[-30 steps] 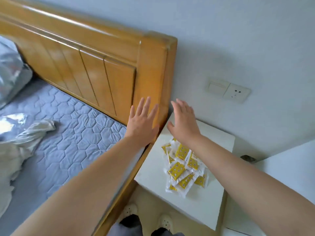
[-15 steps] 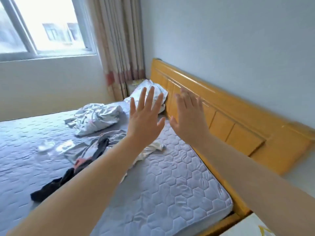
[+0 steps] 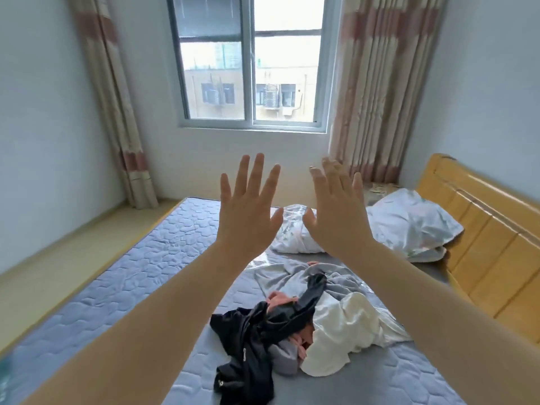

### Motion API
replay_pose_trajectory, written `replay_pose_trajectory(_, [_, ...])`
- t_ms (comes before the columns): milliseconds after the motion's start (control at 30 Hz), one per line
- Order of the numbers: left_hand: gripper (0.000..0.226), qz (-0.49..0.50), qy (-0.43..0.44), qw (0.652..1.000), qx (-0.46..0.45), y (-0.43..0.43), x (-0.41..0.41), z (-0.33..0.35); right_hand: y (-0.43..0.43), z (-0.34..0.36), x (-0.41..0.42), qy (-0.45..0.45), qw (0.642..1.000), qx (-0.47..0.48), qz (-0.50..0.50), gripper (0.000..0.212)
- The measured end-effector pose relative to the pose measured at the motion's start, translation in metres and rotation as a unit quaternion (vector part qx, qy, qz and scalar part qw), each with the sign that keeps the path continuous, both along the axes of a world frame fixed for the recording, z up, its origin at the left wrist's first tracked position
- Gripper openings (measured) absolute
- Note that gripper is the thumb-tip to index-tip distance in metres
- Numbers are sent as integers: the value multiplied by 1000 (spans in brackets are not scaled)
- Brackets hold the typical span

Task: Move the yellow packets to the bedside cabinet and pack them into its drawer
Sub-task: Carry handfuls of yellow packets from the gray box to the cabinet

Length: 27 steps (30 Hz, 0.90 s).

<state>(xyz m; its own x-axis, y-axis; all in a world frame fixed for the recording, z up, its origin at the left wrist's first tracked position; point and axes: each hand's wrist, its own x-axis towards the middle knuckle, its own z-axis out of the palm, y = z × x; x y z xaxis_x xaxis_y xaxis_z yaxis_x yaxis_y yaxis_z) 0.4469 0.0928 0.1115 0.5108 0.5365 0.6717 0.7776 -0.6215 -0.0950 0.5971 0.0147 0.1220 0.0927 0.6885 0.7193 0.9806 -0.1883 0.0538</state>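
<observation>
Mattress (image 3: 146, 273), clothes heap (image 3: 292, 325), pillow (image 3: 409, 226) below left hand (image 3: 248, 211), right hand (image 3: 336, 211)

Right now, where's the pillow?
In the head view, the pillow lies at the right of the mattress, beside the wooden headboard, beyond the right hand.

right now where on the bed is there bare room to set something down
The mattress is bare along its left side, from its edge to the clothes pile. Crowded: the right half, with that pile and pillows by the headboard.

Clothes (image 3: 292, 323) on mattress (image 3: 131, 273)
</observation>
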Motion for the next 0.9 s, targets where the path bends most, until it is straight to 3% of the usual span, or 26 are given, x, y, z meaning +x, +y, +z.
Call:
replay_pose_trajectory(233, [69,96,-33,995,24,74,-134,1,106,1,-118,-5,996,-6,93,71])
replay_pose_trajectory(433, [70,170,-15,985,34,150,-295,1,207,-1,-279,-13,989,-3,148,70])
replay_pose_trajectory(700, [72,191,-8,982,5,259,-501,25,328,3,-491,66,982,-24,173,66])
replay_pose_trajectory(900, [70,181,5,983,3,348,-605,22,410,6,-587,56,982,-35,176,68])
